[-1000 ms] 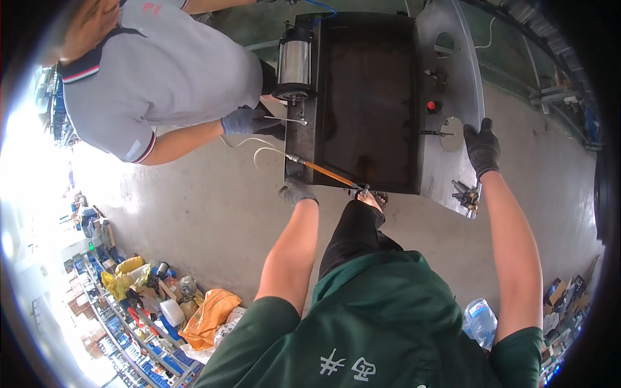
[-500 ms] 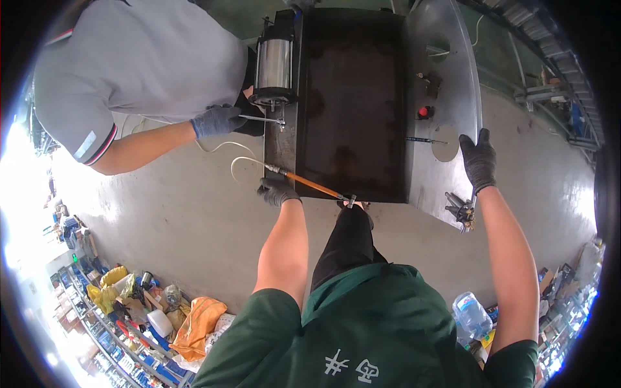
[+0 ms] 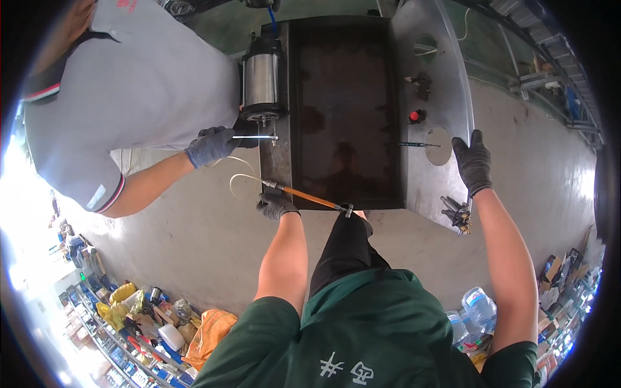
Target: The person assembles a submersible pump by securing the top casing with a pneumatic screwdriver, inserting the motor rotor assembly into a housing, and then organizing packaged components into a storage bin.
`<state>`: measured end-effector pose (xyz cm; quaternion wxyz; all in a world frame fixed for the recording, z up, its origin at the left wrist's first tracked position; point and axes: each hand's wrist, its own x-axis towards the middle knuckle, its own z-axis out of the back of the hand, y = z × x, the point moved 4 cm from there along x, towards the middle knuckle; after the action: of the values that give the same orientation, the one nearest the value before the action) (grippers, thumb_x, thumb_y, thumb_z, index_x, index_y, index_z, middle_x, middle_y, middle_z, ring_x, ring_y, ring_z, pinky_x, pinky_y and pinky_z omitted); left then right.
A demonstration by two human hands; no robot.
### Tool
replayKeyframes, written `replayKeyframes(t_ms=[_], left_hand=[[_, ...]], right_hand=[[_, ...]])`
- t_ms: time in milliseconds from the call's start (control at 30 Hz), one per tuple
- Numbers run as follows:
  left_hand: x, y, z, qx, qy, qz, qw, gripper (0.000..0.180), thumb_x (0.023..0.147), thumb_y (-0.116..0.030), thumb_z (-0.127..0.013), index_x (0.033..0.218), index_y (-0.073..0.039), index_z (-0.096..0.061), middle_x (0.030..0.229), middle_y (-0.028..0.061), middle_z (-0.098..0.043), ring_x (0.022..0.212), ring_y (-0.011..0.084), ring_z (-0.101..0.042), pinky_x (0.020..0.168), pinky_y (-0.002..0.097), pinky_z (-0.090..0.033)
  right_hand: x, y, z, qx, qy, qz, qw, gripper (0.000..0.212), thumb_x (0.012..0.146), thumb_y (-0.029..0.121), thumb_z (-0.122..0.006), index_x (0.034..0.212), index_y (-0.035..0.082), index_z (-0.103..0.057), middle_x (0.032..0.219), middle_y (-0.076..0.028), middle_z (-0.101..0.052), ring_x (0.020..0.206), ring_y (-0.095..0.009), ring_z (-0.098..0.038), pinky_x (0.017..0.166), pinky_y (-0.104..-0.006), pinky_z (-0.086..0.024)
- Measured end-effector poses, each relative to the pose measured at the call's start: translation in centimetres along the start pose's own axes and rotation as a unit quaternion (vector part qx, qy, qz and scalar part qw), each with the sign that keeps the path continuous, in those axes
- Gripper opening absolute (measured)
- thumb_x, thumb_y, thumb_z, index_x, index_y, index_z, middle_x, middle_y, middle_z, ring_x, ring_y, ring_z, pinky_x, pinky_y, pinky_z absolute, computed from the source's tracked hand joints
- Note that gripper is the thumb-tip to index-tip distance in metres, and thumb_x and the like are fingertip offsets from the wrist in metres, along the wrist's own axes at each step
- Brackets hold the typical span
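Observation:
A dark metal tank (image 3: 346,84) with a black interior stands before me. At its near left corner my gloved left hand (image 3: 277,205) is closed round the rim, its fingertips partly hidden. My gloved right hand (image 3: 473,167) grips the right edge of a grey sheet-metal panel (image 3: 424,184), which stands tilted out along the tank's right side. The panel has round holes, a red button (image 3: 414,117) and a cluster of metal fittings (image 3: 457,215). An orange rod-like tool (image 3: 310,197) with a pale hose lies across the tank's near left corner, close to my left hand.
At left a co-worker's gloved hand (image 3: 211,146) holds a ratchet wrench (image 3: 254,137) on a bolt below a silver motor (image 3: 261,79). Another gloved hand is at the top edge. Bags and shelves (image 3: 129,317) line the lower left; clear plastic bottles (image 3: 477,307) stand lower right.
My view has shifted slightly, so the tank sits a little lower and further left. The co-worker's wrench has swung slightly. Both my hands keep their places on the tank and panel.

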<state>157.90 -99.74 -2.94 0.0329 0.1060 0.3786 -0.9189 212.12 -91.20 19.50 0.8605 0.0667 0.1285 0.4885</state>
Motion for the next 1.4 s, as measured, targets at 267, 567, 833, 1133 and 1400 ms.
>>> replayKeyframes(t_ms=[267,567,833,1133,1400], left_hand=[[0.4,0.5,-0.8,-0.054,0.017,0.031,0.998,0.053,0.102,-0.047,-0.052,0.121,0.0,-0.062,0.108,0.0244,-0.073,0.097,0.0427,-0.07,0.081,0.0514,-0.055],[0.6,0.3,-0.7,-0.079,0.023,0.019,0.996,0.05,0.102,-0.047,-0.053,0.115,0.0,-0.063,0.107,0.0237,-0.073,0.095,0.0426,-0.069,0.081,0.0512,-0.055],[-0.3,-1.3,0.7,0.068,-0.006,-0.026,0.997,0.063,0.102,-0.054,-0.049,0.119,0.005,-0.064,0.108,0.0286,-0.072,0.102,0.0492,-0.066,0.084,0.0566,-0.053],[-0.9,-1.6,0.7,0.064,-0.003,-0.009,0.998,0.065,0.101,-0.056,-0.05,0.12,0.005,-0.064,0.107,0.0298,-0.071,0.1,0.0483,-0.068,0.082,0.0564,-0.055],[-0.9,-2.1,1.1,0.021,0.012,-0.003,1.0,0.064,0.1,-0.051,-0.053,0.122,0.007,-0.063,0.115,0.0297,-0.068,0.099,0.0453,-0.068,0.083,0.0537,-0.057]], right_hand=[[-0.1,0.0,0.1,0.015,0.003,-0.007,1.0,0.052,0.093,0.042,-0.066,0.118,-0.002,-0.056,0.095,-0.033,-0.069,0.095,-0.052,-0.066,0.079,-0.0564,-0.053],[-0.1,0.6,0.6,0.014,-0.003,0.005,1.0,0.045,0.093,0.039,-0.067,0.111,0.0,-0.055,0.096,-0.032,-0.068,0.095,-0.052,-0.065,0.079,-0.057,-0.051],[-0.4,1.2,0.9,0.009,0.011,-0.013,1.0,0.047,0.093,0.042,-0.065,0.112,0.001,-0.053,0.094,-0.032,-0.069,0.093,-0.052,-0.065,0.079,-0.0577,-0.051],[-0.4,1.1,1.0,0.023,0.014,-0.016,1.0,0.047,0.094,0.042,-0.065,0.112,0.001,-0.053,0.095,-0.032,-0.069,0.094,-0.052,-0.065,0.081,-0.0577,-0.051],[-0.3,1.1,0.9,0.015,-0.008,0.006,1.0,0.047,0.094,0.042,-0.065,0.112,0.001,-0.053,0.094,-0.032,-0.069,0.094,-0.052,-0.065,0.08,-0.0577,-0.051]])
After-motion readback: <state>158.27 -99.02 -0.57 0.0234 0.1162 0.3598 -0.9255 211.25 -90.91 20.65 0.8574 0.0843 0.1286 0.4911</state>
